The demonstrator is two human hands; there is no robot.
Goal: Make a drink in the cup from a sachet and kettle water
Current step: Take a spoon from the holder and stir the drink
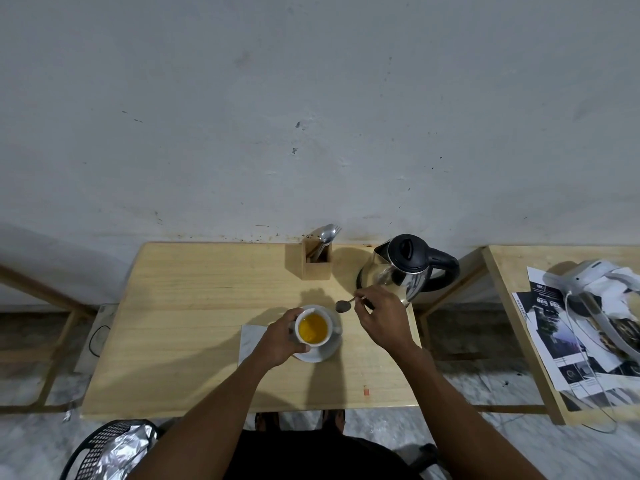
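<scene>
Cup (312,329) sits on a white saucer (323,351) near the front middle of the wooden desk (194,306), white, filled with an orange-yellow liquid. Left hand (281,337) is wrapped around the cup's left side, fingers curled against the wall and rim, thumb at the near edge. Right hand (379,315) is raised just right of the cup, fingers pinched shut on the handle of a small spoon (345,304); the spoon bowl points left, looks dark, and hangs clear of the cup, above the desk just beyond the saucer's right rim. Whether anything is in the bowl cannot be told. A pale sheet, paper or cloth (250,337), lies flat under the left wrist, its right edge tucked beneath the saucer. Kettle (405,268), steel body with black lid and black handle, stands at the back right corner of the desk, lid down, spout toward the left, handle toward the right; the right hand is just in front of it. A wooden holder (316,261) stands at the back edge left of the kettle, with a spoon and a fork (328,234) upright in it. A small orange scrap (365,391) lies near the front edge of the desk. To the right, well apart, a second desk (512,271) carries printed sheets (568,341) and a white device with a cable (595,282). At lower left, a black mesh basket (100,448) on the floor holds crumpled foil.
</scene>
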